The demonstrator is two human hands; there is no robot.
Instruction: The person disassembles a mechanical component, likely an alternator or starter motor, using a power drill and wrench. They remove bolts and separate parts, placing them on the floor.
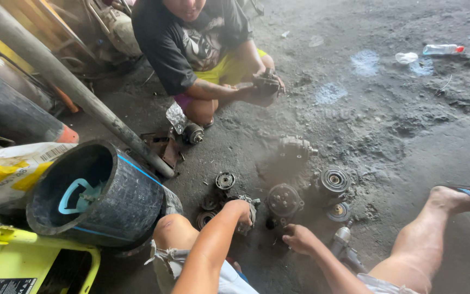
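Two hands at a cluster of greasy round metal parts on a dirty concrete floor (387, 141)

Largest first: one wide black plastic pipe section with a blue stripe (104, 196) lies at the left, one long grey metal pole (66, 81) leaning over it; across the floor one crouching person in a black shirt and yellow shorts (202, 49) holds one dark part in both hands. Between the wearer's knees lie the metal parts — one ribbed pulley (334, 181), one dark round clutch disc (284, 200), one small grey hub (225, 180). The left hand (240, 209) is clenched over one dark lumpy metal part (250, 213); the right hand (298, 238) rests just below the clutch disc, fingers curled — whether they grasp anything I cannot tell. One clear plastic bottle (441, 49) lies far off.
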